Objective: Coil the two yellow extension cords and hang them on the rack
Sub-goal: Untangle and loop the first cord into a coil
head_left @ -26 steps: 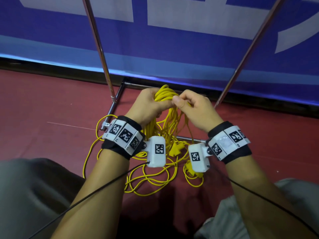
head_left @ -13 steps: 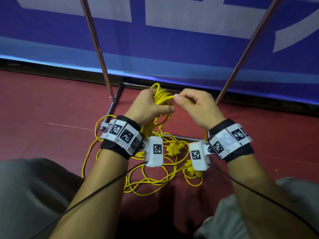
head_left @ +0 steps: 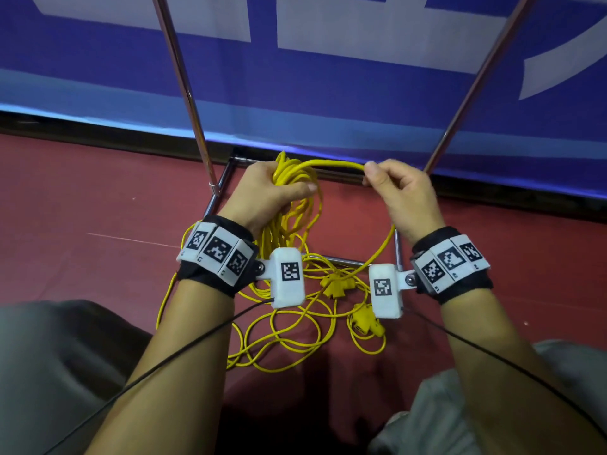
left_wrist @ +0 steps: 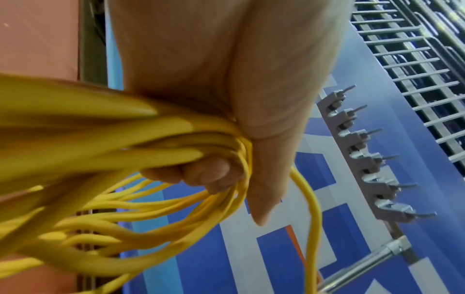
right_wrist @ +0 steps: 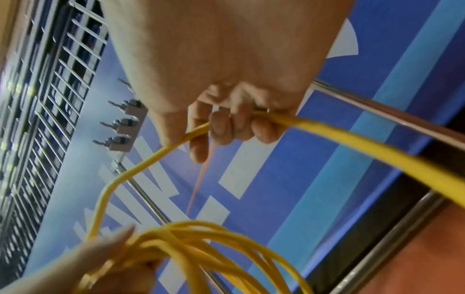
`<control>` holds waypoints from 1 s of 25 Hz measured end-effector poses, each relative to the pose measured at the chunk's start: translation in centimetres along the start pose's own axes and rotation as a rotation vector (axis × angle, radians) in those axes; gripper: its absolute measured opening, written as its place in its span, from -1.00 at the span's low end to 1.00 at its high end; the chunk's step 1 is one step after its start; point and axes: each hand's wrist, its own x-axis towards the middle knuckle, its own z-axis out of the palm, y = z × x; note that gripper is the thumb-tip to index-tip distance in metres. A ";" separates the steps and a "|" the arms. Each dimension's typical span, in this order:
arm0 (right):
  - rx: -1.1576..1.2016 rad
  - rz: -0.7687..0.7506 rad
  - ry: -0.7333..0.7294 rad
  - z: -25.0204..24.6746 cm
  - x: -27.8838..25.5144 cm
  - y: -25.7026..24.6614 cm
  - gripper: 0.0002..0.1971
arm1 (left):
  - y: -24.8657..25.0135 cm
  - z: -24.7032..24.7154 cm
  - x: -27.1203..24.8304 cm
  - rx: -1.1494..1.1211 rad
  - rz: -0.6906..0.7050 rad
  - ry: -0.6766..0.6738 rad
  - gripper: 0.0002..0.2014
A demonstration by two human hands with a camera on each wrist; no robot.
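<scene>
Plugs (head_left: pixel 338 284) half hidden below wrists. Left hand (head_left: pixel 269 192) clenched yellow cord coil (head_left: pixel 289 208) before rack (head_left: pixel 197 126); right hand (head_left: pixel 404 195) gripped single strand (head_left: pixel 335 164).

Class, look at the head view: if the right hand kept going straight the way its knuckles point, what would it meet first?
Probably the rack's slanted right pole, just beyond the right hand pinching the yellow cord; then the blue banner. Depth is unclear.

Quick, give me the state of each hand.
Left hand: closed around the bundle of yellow cord loops.
Right hand: closed on a single strand of yellow cord.
</scene>
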 end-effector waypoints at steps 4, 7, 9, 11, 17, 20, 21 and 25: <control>-0.034 -0.026 0.006 0.4 0.3 -1.0 -0.65 | 0.1 0.4 -0.3 -0.010 0.000 -0.019 -0.83; -0.071 0.035 0.020 0.2 0.3 -0.5 -0.69 | 0.5 -0.1 -0.5 -0.039 -0.011 -0.015 -0.84; -0.075 0.057 0.006 0.4 0.1 -0.6 -0.72 | 0.7 0.2 -0.6 -0.041 -0.006 -0.052 -0.84; -0.069 0.039 -0.008 1.0 -0.1 -1.0 -0.73 | 0.7 1.0 -0.9 -0.036 0.007 -0.098 -0.87; -0.127 0.081 0.042 -0.2 0.1 -0.3 -0.74 | 0.8 1.0 -0.7 -0.034 -0.007 -0.098 -0.88; -0.112 0.077 0.016 0.2 0.0 -0.6 -0.75 | 0.6 1.0 -0.6 -0.053 0.004 -0.082 -0.85; -0.107 0.069 -0.002 0.6 -0.1 -0.8 -0.75 | 0.5 1.2 -0.6 -0.024 0.014 -0.090 -0.82; -0.119 0.056 -0.024 1.2 -0.1 -1.0 -0.76 | 0.6 1.4 -0.8 0.021 0.027 -0.123 -0.83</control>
